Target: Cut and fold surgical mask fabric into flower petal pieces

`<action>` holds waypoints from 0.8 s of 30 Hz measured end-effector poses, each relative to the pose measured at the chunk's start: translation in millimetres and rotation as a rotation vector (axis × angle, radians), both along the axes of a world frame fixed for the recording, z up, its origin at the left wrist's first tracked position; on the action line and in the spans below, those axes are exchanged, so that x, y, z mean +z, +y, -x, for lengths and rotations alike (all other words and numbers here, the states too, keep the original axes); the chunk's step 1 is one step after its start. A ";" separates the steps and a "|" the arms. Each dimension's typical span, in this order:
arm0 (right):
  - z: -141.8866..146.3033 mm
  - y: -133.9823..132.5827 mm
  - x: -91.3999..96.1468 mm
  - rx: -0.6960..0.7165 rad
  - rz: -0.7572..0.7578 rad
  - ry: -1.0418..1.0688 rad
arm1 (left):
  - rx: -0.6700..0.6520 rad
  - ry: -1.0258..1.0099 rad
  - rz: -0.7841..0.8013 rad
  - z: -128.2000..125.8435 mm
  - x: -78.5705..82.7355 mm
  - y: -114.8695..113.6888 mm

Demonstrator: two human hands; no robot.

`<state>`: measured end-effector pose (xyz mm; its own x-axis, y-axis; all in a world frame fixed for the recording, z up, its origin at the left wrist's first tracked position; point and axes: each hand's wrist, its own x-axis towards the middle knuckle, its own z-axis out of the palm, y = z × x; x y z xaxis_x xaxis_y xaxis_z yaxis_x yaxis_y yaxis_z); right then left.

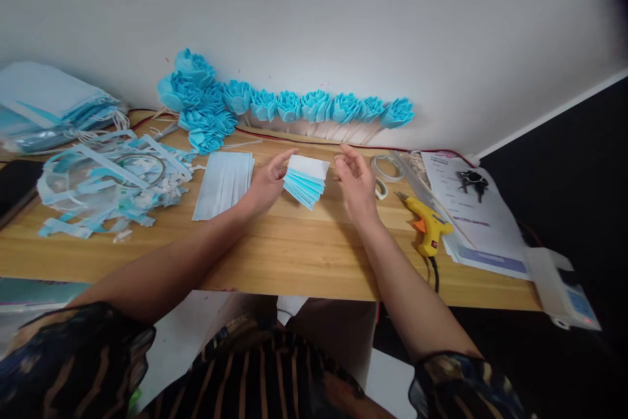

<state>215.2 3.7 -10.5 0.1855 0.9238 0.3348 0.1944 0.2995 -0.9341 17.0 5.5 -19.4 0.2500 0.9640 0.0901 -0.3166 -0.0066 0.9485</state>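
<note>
My left hand (267, 182) grips a fanned stack of folded blue and white mask pieces (306, 180) just above the wooden table (304, 255). Thumb and fingers pinch the stack's left side. My right hand (356, 180) hovers just right of the stack, fingers loosely spread and curled, holding nothing. A flat pile of white mask sheets (223, 184) lies to the left of my left hand.
A row of blue paper flowers (289, 106) leans against the wall. Cut mask strips and scraps (110, 180) are heaped at left, with a mask pack (46, 105) behind. A yellow glue gun (428, 223), tape roll (387, 167), papers (478, 210) and keys (471, 180) lie at right.
</note>
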 end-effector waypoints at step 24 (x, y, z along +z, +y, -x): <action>5.9 -22.0 18.9 0.360 -0.131 -0.351 | -0.055 -0.113 0.084 2.5 0.7 1.3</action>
